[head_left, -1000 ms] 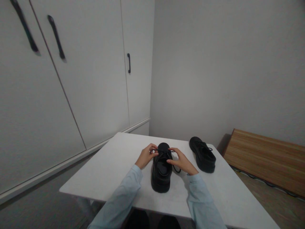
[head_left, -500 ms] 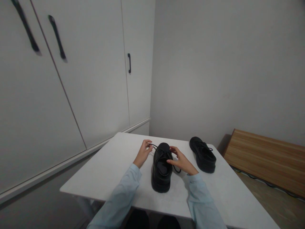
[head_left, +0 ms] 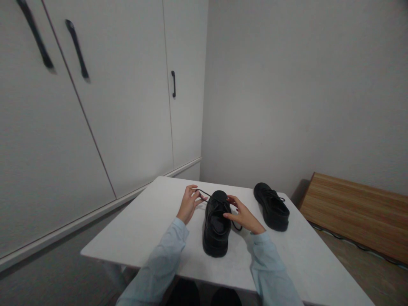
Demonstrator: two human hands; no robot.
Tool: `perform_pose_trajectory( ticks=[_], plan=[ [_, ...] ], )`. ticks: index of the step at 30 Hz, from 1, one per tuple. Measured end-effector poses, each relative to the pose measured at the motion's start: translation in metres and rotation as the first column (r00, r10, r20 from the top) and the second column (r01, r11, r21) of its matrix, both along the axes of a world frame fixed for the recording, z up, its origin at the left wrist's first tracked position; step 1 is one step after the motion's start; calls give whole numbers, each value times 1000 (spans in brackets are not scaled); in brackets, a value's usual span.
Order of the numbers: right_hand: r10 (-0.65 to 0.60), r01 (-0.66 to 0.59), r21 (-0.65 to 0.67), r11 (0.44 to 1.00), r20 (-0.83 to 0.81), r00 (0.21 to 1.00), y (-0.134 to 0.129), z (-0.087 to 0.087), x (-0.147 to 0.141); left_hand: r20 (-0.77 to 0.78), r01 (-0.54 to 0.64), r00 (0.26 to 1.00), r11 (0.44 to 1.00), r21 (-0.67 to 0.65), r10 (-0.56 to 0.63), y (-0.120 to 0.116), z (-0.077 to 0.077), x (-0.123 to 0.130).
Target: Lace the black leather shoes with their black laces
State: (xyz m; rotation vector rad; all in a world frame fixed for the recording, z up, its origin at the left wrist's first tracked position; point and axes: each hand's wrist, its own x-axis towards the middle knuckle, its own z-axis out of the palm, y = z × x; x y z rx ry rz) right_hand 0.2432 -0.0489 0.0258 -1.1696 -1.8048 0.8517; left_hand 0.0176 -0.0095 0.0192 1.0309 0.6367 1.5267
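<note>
Left hand (head_left: 186, 205) pinches lace (head_left: 204, 192) left of shoe (head_left: 216, 245) — right hand (head_left: 243, 216), apparently steadying, curves fingers at right side; grip unclear.

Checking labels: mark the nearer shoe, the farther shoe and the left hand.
Nearer shoe (head_left: 217, 225): head view, on the insole inside its opening.
Farther shoe (head_left: 270, 208): head view, on its side.
Left hand (head_left: 187, 206): head view, on its back.
</note>
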Motion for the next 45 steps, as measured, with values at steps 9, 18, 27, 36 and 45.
perform_pose_trajectory(
  ticks=[9, 18, 27, 36, 45],
  plan=[
    [-6, 6, -14, 1000, 18, 1000, -3, 5, -2, -88, -83, 993, 996, -15, 82, 5, -2, -1],
    [-4, 4, 5, 1000, 12, 1000, -1, 2, -1, -257, -209, 943, 977, 45, 214, 8, -3, -6],
    [-1, 1, 7, 1000, 33, 999, -2, 5, -1, -502, 18, 863, 989, 144, 58, 2, 1, -2],
    [-35, 36, 28, 999, -50, 998, -2, 9, -1, -681, 3, 717, 975, 221, 152, 1, -12, 4],
    [-159, 161, 149, 976, -23, 987, 6, 4, 4, -678, 78, 709, 934, 350, 195, -6, 1, 3]
  ],
)
